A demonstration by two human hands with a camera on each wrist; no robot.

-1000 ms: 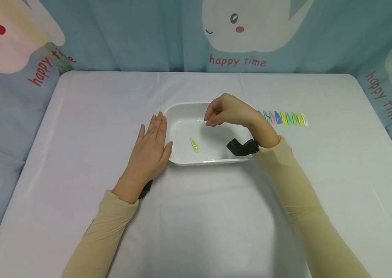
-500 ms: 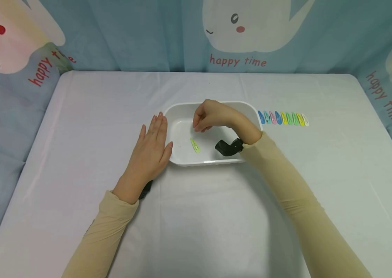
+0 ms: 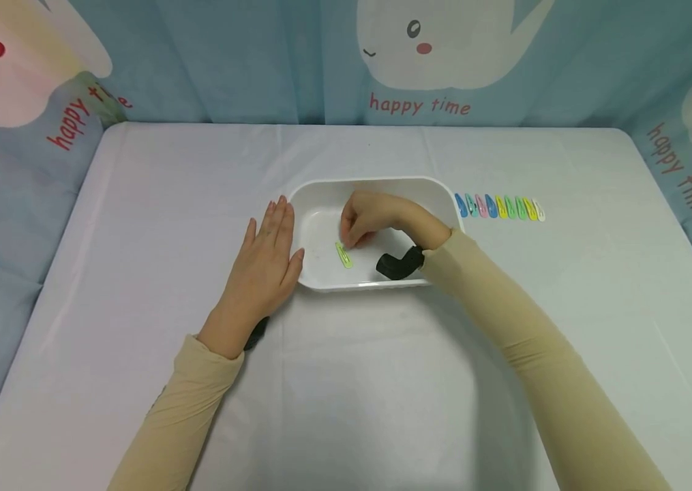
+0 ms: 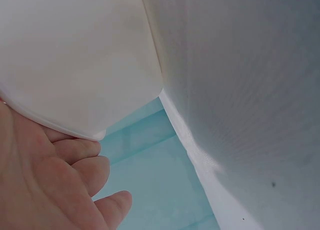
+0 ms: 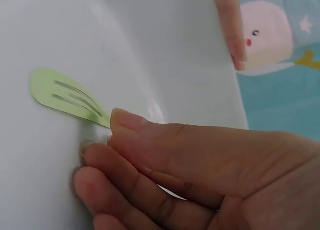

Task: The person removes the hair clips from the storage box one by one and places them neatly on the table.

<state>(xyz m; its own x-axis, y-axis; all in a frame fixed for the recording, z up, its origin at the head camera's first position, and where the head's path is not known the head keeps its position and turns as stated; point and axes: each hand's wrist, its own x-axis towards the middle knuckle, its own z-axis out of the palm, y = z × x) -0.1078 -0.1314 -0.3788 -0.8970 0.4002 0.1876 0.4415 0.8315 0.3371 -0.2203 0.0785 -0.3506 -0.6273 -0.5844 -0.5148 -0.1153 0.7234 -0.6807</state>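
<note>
A small light-green snap hair clip (image 3: 343, 255) lies in a white tray (image 3: 315, 279). My right hand (image 3: 370, 217) reaches into the tray from the right and pinches the clip's narrow tip between thumb and index finger. In the right wrist view, the clip's wide slotted end (image 5: 65, 94) sticks out past the thumb, and the tip is hidden behind it. The other right fingers are curled beneath. My left hand (image 3: 262, 262) rests with straight fingers along the tray's left side; in the left wrist view its fingers (image 4: 75, 150) touch under the rim.
Right of the tray, a neat row of hair clips (image 3: 500, 207) in blue, pink, yellow, green and white lies on the white tablecloth (image 3: 597, 286). A blue curtain (image 3: 247, 61) with cartoon prints hangs behind the table.
My right hand has moved left and down into the tray, from above its middle to the green hair clip's tip, uncovering the left end of the clip row. The left hand stays put.
</note>
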